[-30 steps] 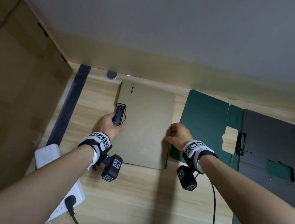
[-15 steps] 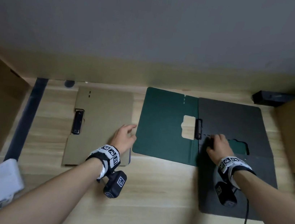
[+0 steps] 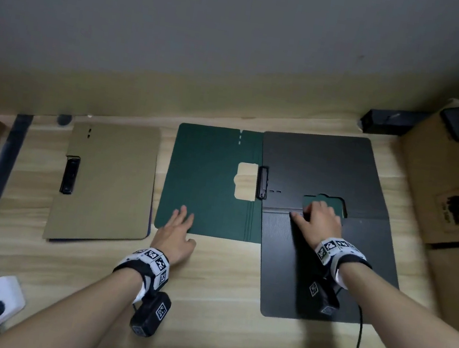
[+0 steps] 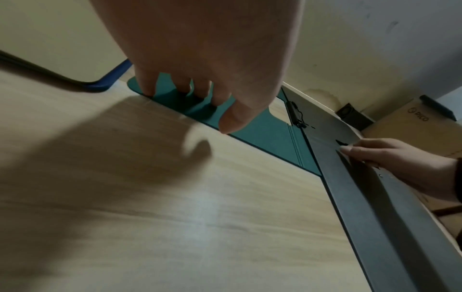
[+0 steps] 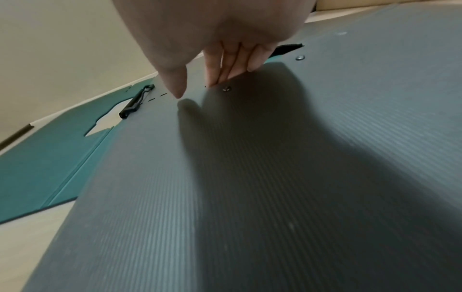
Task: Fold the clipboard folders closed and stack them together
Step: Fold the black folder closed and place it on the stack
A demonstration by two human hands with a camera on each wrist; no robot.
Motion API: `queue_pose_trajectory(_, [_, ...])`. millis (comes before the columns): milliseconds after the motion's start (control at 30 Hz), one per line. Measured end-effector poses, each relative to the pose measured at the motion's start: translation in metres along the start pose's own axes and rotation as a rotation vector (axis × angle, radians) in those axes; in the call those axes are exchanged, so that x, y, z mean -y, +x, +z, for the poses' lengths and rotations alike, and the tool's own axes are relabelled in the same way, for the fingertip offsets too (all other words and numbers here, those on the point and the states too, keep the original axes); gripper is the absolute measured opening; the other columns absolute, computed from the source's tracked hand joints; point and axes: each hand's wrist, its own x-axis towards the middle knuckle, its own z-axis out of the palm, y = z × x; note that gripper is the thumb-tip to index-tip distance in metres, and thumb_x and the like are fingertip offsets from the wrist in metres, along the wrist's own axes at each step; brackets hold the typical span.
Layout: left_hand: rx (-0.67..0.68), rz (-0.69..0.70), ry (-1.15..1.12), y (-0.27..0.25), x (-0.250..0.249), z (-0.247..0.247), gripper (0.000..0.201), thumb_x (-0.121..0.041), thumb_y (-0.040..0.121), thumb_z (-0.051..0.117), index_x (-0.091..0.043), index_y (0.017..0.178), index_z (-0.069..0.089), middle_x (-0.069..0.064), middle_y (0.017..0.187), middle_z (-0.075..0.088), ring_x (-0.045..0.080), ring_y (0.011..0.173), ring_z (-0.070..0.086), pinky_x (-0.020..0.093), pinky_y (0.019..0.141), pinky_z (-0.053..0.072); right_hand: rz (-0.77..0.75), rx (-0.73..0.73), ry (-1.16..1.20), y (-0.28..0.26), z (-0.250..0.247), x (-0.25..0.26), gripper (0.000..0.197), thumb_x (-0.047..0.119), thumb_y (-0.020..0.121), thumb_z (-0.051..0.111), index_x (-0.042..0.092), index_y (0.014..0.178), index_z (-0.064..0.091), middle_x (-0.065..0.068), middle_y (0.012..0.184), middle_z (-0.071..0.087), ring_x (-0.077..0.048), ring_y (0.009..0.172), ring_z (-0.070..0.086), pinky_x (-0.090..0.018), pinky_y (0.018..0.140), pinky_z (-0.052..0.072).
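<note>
Both hands flat — left hand (image 3: 175, 235) at green folder (image 3: 205, 188) edge.

The counter (image 3: 220, 290) is pale wood-grain with a slight sheen; the black folder (image 5: 250, 197) is matt ribbed plastic; the green folder (image 3: 202, 187) is smooth and matt.

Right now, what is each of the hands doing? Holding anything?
Left hand: open, straight fingers resting on the near corner of the green folder, holding nothing.
Right hand: open, fingertips pressing on the black folder, holding nothing.
</note>
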Motion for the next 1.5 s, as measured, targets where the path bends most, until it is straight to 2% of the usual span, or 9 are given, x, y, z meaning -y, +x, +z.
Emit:
queue_pose_trajectory(167, [-0.101, -0.059, 0.162, -0.008, -0.016, -0.001, 0.058, -0.027, 0.093, 0.045, -0.019, 0.15, 0.038, 0.006, 0.163, 0.019, 0.025, 0.149, 0.023, 0.044, 0.119, 0.024, -0.002, 0.027, 0.0, 0.015, -0.003, -0.002, 0.054, 0.074, 0.08, 0.048, 0.022, 0.072, 0.06, 0.0, 0.081, 0.063, -0.023, 0.083, 0.061, -0.042, 0.085, 0.048])
queue_pose_trajectory(267, [-0.118, -0.091, 0.262, -0.009, -0.025, -0.006, 0.046, -0.03, 0.092, 0.044, -0.019, 0.135, 0.057, 0.006, 0.147, 0.042, 0.027, 0.132, 0.045, 0.041, 0.112, 0.03, 0.007, 0.066, 0.025, 0.02, -0.006, -0.002, 0.053, 0.075, 0.077, 0.054, 0.023, 0.07, 0.059, 0.002, 0.074, 0.063, -0.021, 0.078, 0.062, -0.041, 0.083, 0.049])
queue_pose_trajectory(367, [-0.121, -0.084, 0.318, -0.005, -0.03, -0.009, 0.039, -0.03, 0.092, 0.043, -0.014, 0.118, 0.068, 0.009, 0.13, 0.051, 0.028, 0.118, 0.052, 0.04, 0.102, 0.038, 0.04, 0.12, 0.07, 0.025, -0.009, -0.002, 0.05, 0.071, 0.075, 0.062, 0.021, 0.071, 0.058, 0.001, 0.071, 0.063, -0.023, 0.074, 0.062, -0.039, 0.082, 0.049])
queue_pose_trajectory(567, [-0.16, 0.049, 0.112, 0.021, -0.052, -0.02, 0.033, -0.028, 0.092, 0.046, -0.018, 0.117, 0.065, 0.004, 0.12, 0.056, 0.027, 0.116, 0.054, 0.037, 0.092, 0.046, 0.059, 0.149, 0.094, 0.036, -0.003, -0.01, 0.051, 0.07, 0.071, 0.067, 0.02, 0.07, 0.056, 0.0, 0.072, 0.063, -0.025, 0.074, 0.061, -0.035, 0.074, 0.049])
queue_pose_trajectory(733, [-0.138, 0.137, -0.063, 0.062, -0.111, -0.02, 0.042, -0.029, 0.09, 0.048, -0.021, 0.132, 0.05, 0.003, 0.13, 0.057, 0.028, 0.118, 0.057, 0.039, 0.096, 0.047, 0.07, 0.152, 0.079, 0.037, -0.002, -0.011, 0.05, 0.07, 0.072, 0.066, 0.021, 0.072, 0.055, -0.001, 0.076, 0.063, -0.026, 0.077, 0.061, -0.037, 0.077, 0.05])
queue_pose_trajectory(800, [-0.131, 0.138, -0.079, 0.077, -0.134, -0.019, 0.044, -0.035, 0.092, 0.047, -0.019, 0.133, 0.045, 0.007, 0.131, 0.058, 0.031, 0.113, 0.059, 0.039, 0.089, 0.047, 0.068, 0.154, 0.074, 0.036, 0.0, -0.01, 0.049, 0.069, 0.074, 0.065, 0.022, 0.073, 0.055, -0.001, 0.079, 0.064, -0.026, 0.079, 0.061, -0.038, 0.079, 0.05])
queue_pose_trajectory(933, [-0.164, 0.064, 0.047, 0.101, -0.161, -0.019, 0.049, -0.051, 0.096, 0.04, -0.009, 0.121, 0.047, 0.012, 0.111, 0.063, 0.031, 0.093, 0.06, 0.034, 0.071, 0.04, 0.054, 0.146, 0.065, 0.036, -0.002, -0.009, 0.047, 0.067, 0.076, 0.064, 0.022, 0.073, 0.054, -0.002, 0.082, 0.065, -0.026, 0.081, 0.06, -0.038, 0.08, 0.049])
queue_pose_trajectory(1167, [-0.28, 0.117, 0.235, 0.107, -0.171, -0.014, 0.044, -0.041, 0.1, 0.034, -0.004, 0.107, 0.056, 0.017, 0.104, 0.068, 0.035, 0.093, 0.064, 0.034, 0.068, 0.037, 0.043, 0.097, 0.099, 0.036, 0.001, -0.01, 0.049, 0.068, 0.075, 0.065, 0.022, 0.068, 0.05, 0.0, 0.078, 0.062, -0.025, 0.08, 0.059, -0.037, 0.079, 0.044])
queue_pose_trajectory(1500, [-0.223, 0.079, 0.269, 0.111, -0.183, -0.024, 0.028, -0.032, 0.095, 0.041, -0.011, 0.084, 0.057, 0.013, 0.1, 0.07, 0.032, 0.091, 0.065, 0.032, 0.068, 0.04, 0.078, 0.1, 0.232, 0.027, -0.002, -0.018, 0.041, 0.061, 0.075, 0.07, 0.024, 0.083, 0.055, 0.005, 0.088, 0.062, -0.021, 0.087, 0.058, -0.037, 0.084, 0.045])
